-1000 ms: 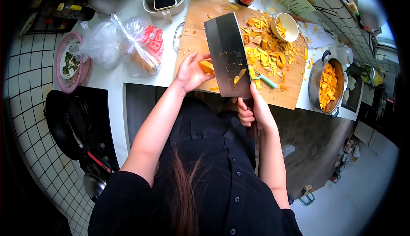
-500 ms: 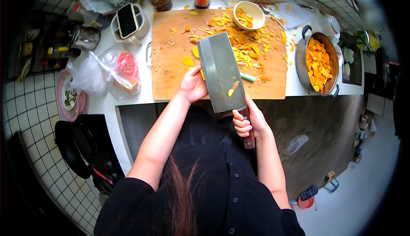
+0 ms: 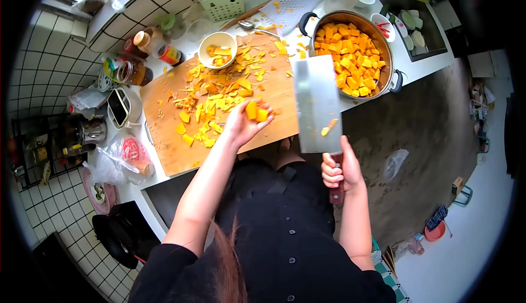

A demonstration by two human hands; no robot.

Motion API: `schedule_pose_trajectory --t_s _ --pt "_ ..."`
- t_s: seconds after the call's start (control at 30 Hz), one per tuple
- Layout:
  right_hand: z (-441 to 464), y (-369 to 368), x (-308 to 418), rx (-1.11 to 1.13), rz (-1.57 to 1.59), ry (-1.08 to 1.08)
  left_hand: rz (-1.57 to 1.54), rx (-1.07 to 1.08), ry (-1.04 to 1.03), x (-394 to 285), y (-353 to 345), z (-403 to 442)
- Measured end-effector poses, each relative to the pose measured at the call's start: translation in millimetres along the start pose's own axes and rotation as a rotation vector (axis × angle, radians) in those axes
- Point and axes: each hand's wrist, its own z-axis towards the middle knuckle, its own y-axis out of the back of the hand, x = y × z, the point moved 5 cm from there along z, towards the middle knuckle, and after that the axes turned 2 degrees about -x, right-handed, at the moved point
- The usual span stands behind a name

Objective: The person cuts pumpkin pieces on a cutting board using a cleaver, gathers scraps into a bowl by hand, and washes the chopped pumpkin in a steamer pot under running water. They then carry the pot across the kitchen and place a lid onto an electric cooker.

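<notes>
My right hand (image 3: pixel 342 168) grips the dark wooden handle of a cleaver (image 3: pixel 318 105), its wide blade pointing away from me with a scrap of peel stuck on it. My left hand (image 3: pixel 246 123) is cupped palm up around pumpkin chunks (image 3: pixel 256 112), over the near part of the wooden cutting board (image 3: pixel 170 157). Yellow and orange peelings (image 3: pixel 213 103) are strewn across that board. A white bowl (image 3: pixel 218 49) with more scraps sits at its far edge. Just beyond the blade stands a steel pot (image 3: pixel 390 56) full of cut pumpkin pieces (image 3: pixel 350 56).
Jars (image 3: pixel 134 72) and a bottle (image 3: pixel 159 45) line the back left. A phone (image 3: pixel 117 106) rests on a white container, near plastic bags (image 3: pixel 123 157). A spoon (image 3: pixel 249 25) lies behind the board. The sink (image 3: pixel 427 40) is at far right.
My view has swung right towards the pot. The cleaver has moved right, away from my left hand, and the pumpkin chunks in my left palm now show.
</notes>
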Motion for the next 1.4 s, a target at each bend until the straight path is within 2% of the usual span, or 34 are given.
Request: schedule_pose_trajectory --t_s 0.07,0.13,0.2,0.27,0.3,0.33,0.4,0.47,0.67,0.73,0.83,0.93,0.97,1.07,1.1,1.2,1.23,1.33,1.4 --pt "-18.9 25.0 18.5 -0.066 0.046 0.092 -0.023 -0.052 0.017 15.0 -47.5 34.0" --pt "-36.3 45.9 36.6 -0.092 0.067 0.171 -0.034 0.012 -0.016 27.0 -100.7 77.5" --pt "-50.8 64.2 52.3 -0.105 0.101 0.236 0.127 0.092 -0.093 37.4 -156.9 98.1" --pt "-60.8 74.3 65.8 -0.175 0.13 0.295 0.195 0.028 -0.057 51.0 -180.1 114.4" --pt "-64.1 77.4 71.1 -0.199 0.116 0.312 0.247 0.145 -0.036 53.5 -184.9 115.3" --pt "-66.0 79.6 76.7 -0.222 0.098 0.329 0.237 0.133 -0.039 56.5 -180.6 113.6" --pt "-63.9 82.6 84.5 -0.227 0.039 0.345 0.221 0.207 -0.031 54.6 -161.7 95.6" --pt "-55.4 82.5 87.9 -0.221 -0.016 0.319 0.262 0.144 -0.083 40.5 -117.4 72.1" --pt "-6.6 59.7 89.0 -0.164 -0.241 0.112 0.582 -0.652 -0.655 -49.9 51.3 -22.8" --pt "8.3 46.4 87.9 -0.153 -0.322 0.064 0.932 -0.875 -0.896 -86.1 101.1 -45.4" --pt "24.8 28.7 87.4 -0.111 -0.439 0.053 1.22 -1.091 -1.119 -116.1 111.9 -71.1" --pt "34.4 16.3 85.5 -0.084 -0.524 0.05 1.428 -1.19 -1.083 -130.5 105.9 -73.4" --pt "36.1 15.5 84.8 -0.084 -0.546 0.053 1.394 -1.181 -1.002 -135.6 111.4 -70.9" --pt "39.5 15.8 83.8 -0.106 -0.616 0.072 1.518 -1.436 -0.967 -140.3 115.5 -78.2" --pt "39.4 16.0 83.5 -0.128 -0.64 0.082 1.468 -1.496 -0.933 -139.5 121.5 -86.0" --pt "40.0 22.7 84.6 -0.178 -0.68 0.104 1.414 -1.739 -0.673 -132.0 155.3 -106.2" --pt "40.1 26.2 85.5 -0.191 -0.688 0.109 1.387 -1.718 -0.596 -129.4 168.9 -110.8" --pt "40.9 32.6 85.9 -0.225 -0.656 0.099 1.572 -1.652 -0.769 -122.4 178.7 -120.1" --pt "41.1 32.0 86.8 -0.247 -0.656 0.094 1.417 -1.466 -0.847 -124.7 186.6 -116.8"
